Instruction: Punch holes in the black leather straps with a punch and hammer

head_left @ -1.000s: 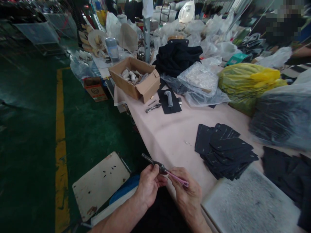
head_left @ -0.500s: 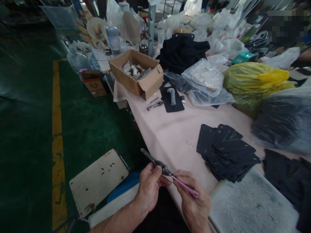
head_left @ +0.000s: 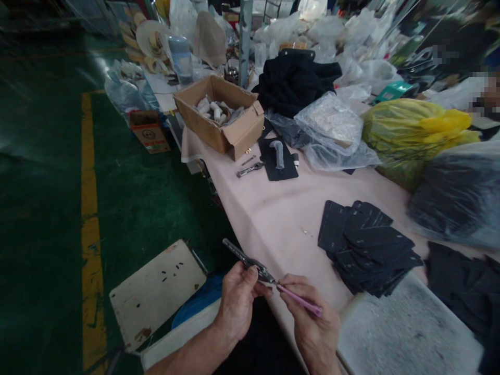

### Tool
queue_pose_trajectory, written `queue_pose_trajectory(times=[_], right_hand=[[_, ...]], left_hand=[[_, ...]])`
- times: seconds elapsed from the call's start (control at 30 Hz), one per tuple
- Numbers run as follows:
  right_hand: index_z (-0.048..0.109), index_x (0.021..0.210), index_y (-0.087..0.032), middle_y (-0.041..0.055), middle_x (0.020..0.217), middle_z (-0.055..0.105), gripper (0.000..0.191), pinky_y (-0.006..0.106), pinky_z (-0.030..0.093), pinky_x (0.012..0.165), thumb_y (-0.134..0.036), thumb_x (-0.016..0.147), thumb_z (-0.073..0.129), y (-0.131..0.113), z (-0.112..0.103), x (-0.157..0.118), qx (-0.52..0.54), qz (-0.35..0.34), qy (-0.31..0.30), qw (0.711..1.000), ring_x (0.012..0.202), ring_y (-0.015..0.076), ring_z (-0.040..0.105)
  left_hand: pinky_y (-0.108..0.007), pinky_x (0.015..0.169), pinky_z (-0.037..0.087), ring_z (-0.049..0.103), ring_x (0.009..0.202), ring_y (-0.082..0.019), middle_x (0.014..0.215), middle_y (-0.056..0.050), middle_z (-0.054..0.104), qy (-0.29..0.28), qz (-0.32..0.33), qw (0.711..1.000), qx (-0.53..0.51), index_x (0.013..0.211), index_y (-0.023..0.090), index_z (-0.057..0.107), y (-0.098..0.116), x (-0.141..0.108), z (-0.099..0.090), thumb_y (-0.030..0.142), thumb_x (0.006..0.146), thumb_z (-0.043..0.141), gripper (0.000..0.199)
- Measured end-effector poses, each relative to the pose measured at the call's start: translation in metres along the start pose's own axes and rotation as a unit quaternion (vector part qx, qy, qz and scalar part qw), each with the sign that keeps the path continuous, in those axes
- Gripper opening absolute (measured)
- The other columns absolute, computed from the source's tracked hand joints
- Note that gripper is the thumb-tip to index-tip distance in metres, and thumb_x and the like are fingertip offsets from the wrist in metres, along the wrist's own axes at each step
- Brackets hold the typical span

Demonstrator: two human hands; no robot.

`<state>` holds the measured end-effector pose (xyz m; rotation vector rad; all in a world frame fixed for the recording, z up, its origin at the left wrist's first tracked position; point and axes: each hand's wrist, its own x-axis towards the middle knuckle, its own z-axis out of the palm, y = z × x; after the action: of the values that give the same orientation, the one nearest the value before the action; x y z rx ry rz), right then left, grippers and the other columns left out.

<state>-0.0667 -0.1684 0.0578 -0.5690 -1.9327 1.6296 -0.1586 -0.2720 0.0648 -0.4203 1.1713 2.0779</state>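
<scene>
My left hand (head_left: pixel 239 298) is closed on a dark grey metal tool (head_left: pixel 253 264), a long narrow piece whose kind I cannot make out. Its far end points up and left past the table edge. In my right hand (head_left: pixel 310 317) is a slim pink stick-like tool (head_left: pixel 302 300), pinched between thumb and fingers. The pink tool's thin tip meets the near end of the metal tool, or lies right beside it. Both hands are over the table's near edge. To their right lies a loose pile of black flat pieces (head_left: pixel 367 245).
On the pink-covered table (head_left: pixel 269 208) stand a cardboard box (head_left: pixel 211 130) of wrapped parts, a small metal tool (head_left: pixel 250 170), a black panel (head_left: pixel 279 169), a yellow bag (head_left: pixel 414 130) and clear bags. A pale slab (head_left: pixel 406 328) is at right. A stool (head_left: pixel 160 291) stands lower left.
The metal tool and the pink tool have shifted only slightly in my hands, staying end to end. The view has moved a little; both grips look the same.
</scene>
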Motion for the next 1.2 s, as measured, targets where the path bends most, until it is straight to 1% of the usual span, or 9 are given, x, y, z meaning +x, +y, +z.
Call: queue_pose_trajectory(times=[0.17,0.3,0.4,0.53,0.63,0.73,0.97,1.07,1.2], right_hand=[[0.067,0.085,-0.02,0.0058,0.087,0.067,0.008,0.035,0.053,0.076,-0.021,0.079,0.072,0.014,-0.007,-0.007,0.046,0.062,0.066,0.995,0.088,0.0208,0.064],[0.066,0.098,-0.019,0.0071,0.093,0.069,0.027,0.034,0.054,0.072,-0.03,0.076,0.076,0.018,-0.004,-0.012,0.038,0.169,0.102,0.98,0.081,0.0199,0.065],[0.067,0.098,-0.018,0.0074,0.092,0.069,0.031,0.032,0.055,0.069,-0.034,0.074,0.077,0.011,0.002,-0.011,0.046,0.194,0.112,0.974,0.079,0.0199,0.066],[0.069,0.094,-0.019,0.0063,0.088,0.069,0.024,0.028,0.055,0.066,-0.031,0.075,0.077,-0.003,0.004,-0.004,0.047,0.148,0.102,0.983,0.076,0.018,0.065],[0.069,0.093,-0.021,0.006,0.088,0.069,0.018,0.026,0.055,0.064,-0.027,0.077,0.074,-0.012,0.0,-0.002,0.033,0.09,0.09,0.991,0.078,0.0183,0.065],[0.069,0.094,-0.023,0.0058,0.087,0.068,0.015,0.027,0.055,0.063,-0.021,0.079,0.071,-0.022,-0.003,-0.003,0.016,0.04,0.087,0.995,0.078,0.0188,0.065],[0.066,0.1,-0.024,0.0059,0.091,0.067,0.028,0.034,0.054,0.07,-0.004,0.082,0.061,-0.055,0.007,0.007,0.038,-0.109,0.012,0.993,0.085,0.0209,0.065],[0.066,0.1,-0.024,0.0062,0.095,0.067,0.026,0.032,0.054,0.07,-0.005,0.083,0.059,-0.058,0.015,0.015,-0.001,-0.135,-0.025,0.991,0.086,0.0196,0.066],[0.066,0.097,-0.022,0.0063,0.09,0.067,0.018,0.03,0.053,0.068,-0.01,0.087,0.056,-0.052,0.023,0.021,-0.022,-0.121,-0.041,0.992,0.082,0.0181,0.065]], left_hand=[[-0.024,0.056,0.053,0.063,0.053,-0.013,0.073,-0.005,0.07,0.006,0.034,0.999,0.001,0.089,0.012,0.062,0.009,0.008,-0.01,0.034,0.078,0.075,0.028],[-0.025,0.062,0.057,0.058,0.047,-0.007,0.071,-0.006,0.071,0.057,-0.073,0.991,-0.091,0.081,0.011,0.064,0.028,0.011,-0.012,0.019,0.088,0.063,0.01],[-0.021,0.059,0.056,0.057,0.046,-0.005,0.069,-0.006,0.07,0.109,-0.127,0.976,-0.137,0.077,0.009,0.065,0.039,0.012,-0.009,0.01,0.094,0.05,0.022],[-0.02,0.059,0.058,0.059,0.047,-0.006,0.068,-0.007,0.07,0.118,-0.129,0.975,-0.135,0.081,0.007,0.068,0.042,0.01,-0.008,0.009,0.094,0.048,0.024],[-0.022,0.057,0.059,0.067,0.059,-0.012,0.07,-0.007,0.07,0.077,-0.108,0.986,-0.105,0.096,0.007,0.069,0.041,0.006,-0.011,0.007,0.091,0.052,0.017],[-0.021,0.056,0.059,0.068,0.062,-0.013,0.071,-0.005,0.07,0.05,-0.096,0.991,-0.082,0.105,0.009,0.068,0.042,0.004,-0.013,0.006,0.087,0.057,0.021],[-0.02,0.058,0.057,0.065,0.058,-0.01,0.07,-0.004,0.069,0.097,-0.104,0.986,-0.092,0.096,0.009,0.069,0.038,0.007,-0.012,0.007,0.088,0.057,0.014],[-0.019,0.056,0.055,0.059,0.05,-0.007,0.067,-0.005,0.068,0.082,-0.114,0.985,-0.097,0.095,0.006,0.069,0.035,0.006,-0.01,0.011,0.092,0.055,0.015],[-0.019,0.057,0.054,0.058,0.05,-0.006,0.066,-0.003,0.068,0.07,-0.118,0.984,-0.113,0.094,0.006,0.07,0.032,0.003,-0.009,0.012,0.093,0.054,0.017]])
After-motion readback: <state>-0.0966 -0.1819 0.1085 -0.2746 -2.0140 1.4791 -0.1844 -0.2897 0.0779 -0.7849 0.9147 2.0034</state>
